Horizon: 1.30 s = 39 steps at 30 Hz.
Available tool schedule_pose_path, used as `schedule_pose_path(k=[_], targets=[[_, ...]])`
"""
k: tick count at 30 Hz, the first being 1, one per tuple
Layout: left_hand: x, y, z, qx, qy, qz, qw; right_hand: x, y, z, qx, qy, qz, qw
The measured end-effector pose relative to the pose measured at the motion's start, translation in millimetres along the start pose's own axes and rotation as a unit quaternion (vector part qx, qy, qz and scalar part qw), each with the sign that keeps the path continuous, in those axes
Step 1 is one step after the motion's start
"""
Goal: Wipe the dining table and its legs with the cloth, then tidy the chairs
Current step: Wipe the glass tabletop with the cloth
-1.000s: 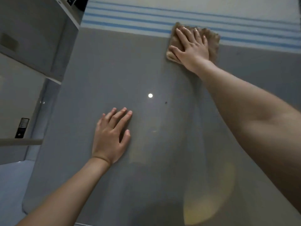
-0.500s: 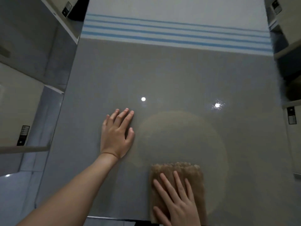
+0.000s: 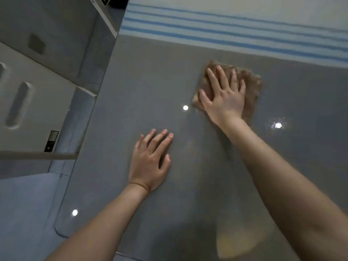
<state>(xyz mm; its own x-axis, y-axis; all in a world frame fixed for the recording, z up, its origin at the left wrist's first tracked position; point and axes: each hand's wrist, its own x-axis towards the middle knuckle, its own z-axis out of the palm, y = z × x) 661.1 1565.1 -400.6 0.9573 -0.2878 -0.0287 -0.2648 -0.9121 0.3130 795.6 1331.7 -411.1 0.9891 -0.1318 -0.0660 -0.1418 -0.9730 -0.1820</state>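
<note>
The step in hand looks to be the wiping of the table's top; the legs and the chairs are, by my judgement, not yet begun. The brown cloth (image 3: 251, 85) lies flat on the grey tabletop (image 3: 131, 87), toward its far right part, short of the blue-and-white striped band (image 3: 235, 31) beyond the far edge; the right hand (image 3: 226, 98) presses down on it, palm flat, its fingers (image 3: 212, 77) straight and slightly spread, the thumb out toward the cloth's near-left corner (nothing is pinched or bunched). The left hand (image 3: 150, 162) rests on the bare tabletop nearer the person, apart from the cloth, fingers straight and close together, holding nothing; it seems to serve as a brace. Pale furniture (image 3: 24, 95) stands off the left edge; whether it is a chair I cannot tell.

The next move calls for even downward pressure while the cloth slides in overlapping strokes out to the far edge and corners; the bracing hand would have to lift for its own patch to be wiped.
</note>
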Motion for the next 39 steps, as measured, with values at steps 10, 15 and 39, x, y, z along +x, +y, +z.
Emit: schedule_pose_path(k=[10,15,39], targets=[[-1.3,-2.8,2.7,-0.024,0.01,-0.002,1.0,74.6,-1.3,-12.5,0.0,-0.027,-0.009,1.0],[-0.4,-1.5,0.5,-0.018,0.007,-0.005,1.0,-99.7,-0.4,-8.9,0.004,-0.016,-0.087,0.996],[0.7,-5.8,1.9,-0.018,-0.022,-0.002,1.0,92.2,-153.3,14.9,-0.004,-0.062,-0.154,0.986]])
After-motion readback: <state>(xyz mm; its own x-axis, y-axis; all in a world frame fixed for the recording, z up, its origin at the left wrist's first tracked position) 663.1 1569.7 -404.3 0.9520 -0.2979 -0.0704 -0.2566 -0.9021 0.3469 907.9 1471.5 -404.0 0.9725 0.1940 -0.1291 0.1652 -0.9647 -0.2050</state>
